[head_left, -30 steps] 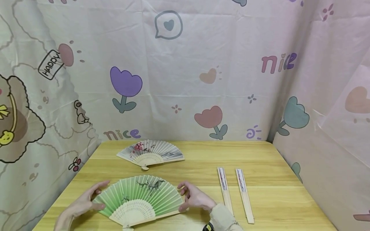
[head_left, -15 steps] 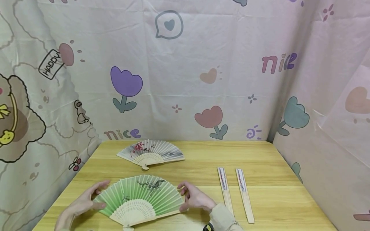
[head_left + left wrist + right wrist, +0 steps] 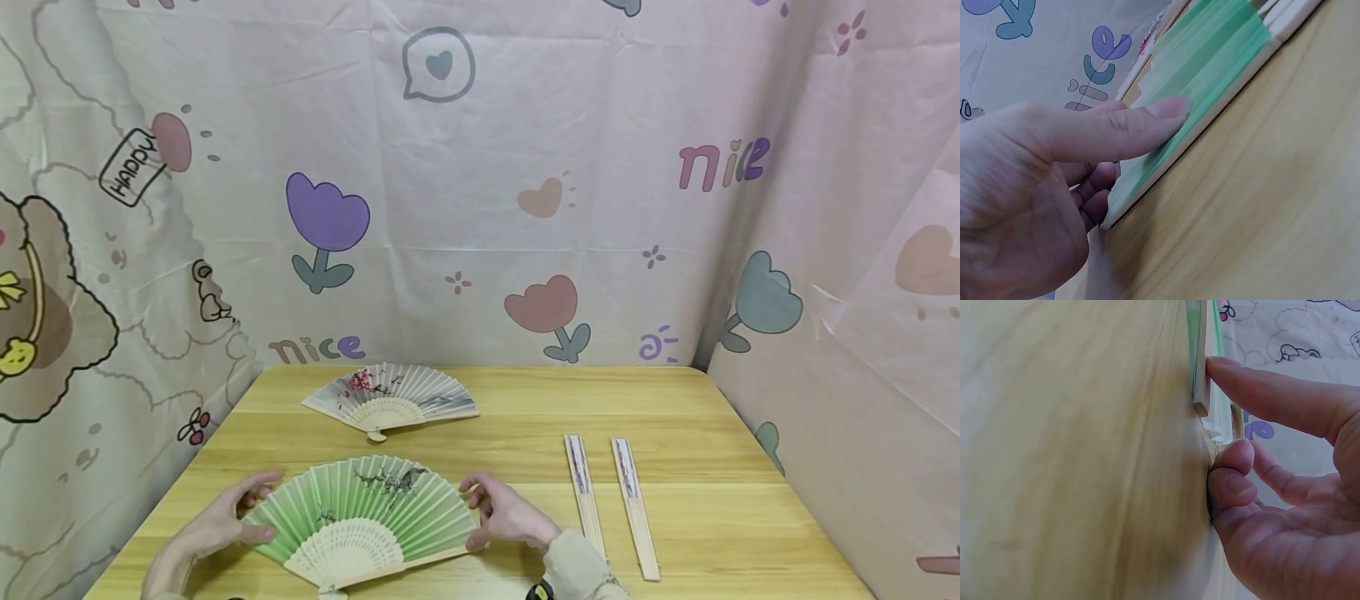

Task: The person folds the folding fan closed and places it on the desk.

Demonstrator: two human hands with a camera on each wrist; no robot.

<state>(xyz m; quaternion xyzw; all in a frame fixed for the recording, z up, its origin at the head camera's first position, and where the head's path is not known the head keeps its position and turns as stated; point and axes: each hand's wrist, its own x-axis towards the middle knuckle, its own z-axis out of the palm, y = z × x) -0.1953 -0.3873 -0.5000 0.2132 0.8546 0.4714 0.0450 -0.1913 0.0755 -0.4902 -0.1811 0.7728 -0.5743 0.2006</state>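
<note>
A green folding fan (image 3: 348, 496) lies spread on the wooden table, with a dark branch painted on its leaf and pale pierced ribs below. At its left edge is my left hand (image 3: 213, 525). In the left wrist view that thumb (image 3: 1154, 122) rests on the green leaf (image 3: 1216, 69), the other fingers loosely bent at the fan's corner. My right hand (image 3: 513, 512) is at the opposite edge. The right wrist view has its thumb touching the end of the outer rib (image 3: 1203, 381), with bent fingertips (image 3: 1235, 484) down at the tabletop.
Behind the green fan, a spread grey-white fan (image 3: 390, 396) with red blossoms lies on the table (image 3: 517, 400). Two folded fans, a left one (image 3: 581, 483) and a right one (image 3: 636, 510), lie to the right of my right hand. Printed cloth (image 3: 465, 167) surrounds the table.
The green fan and my right hand keep their places. My left fingers shift very slightly at the fan's edge.
</note>
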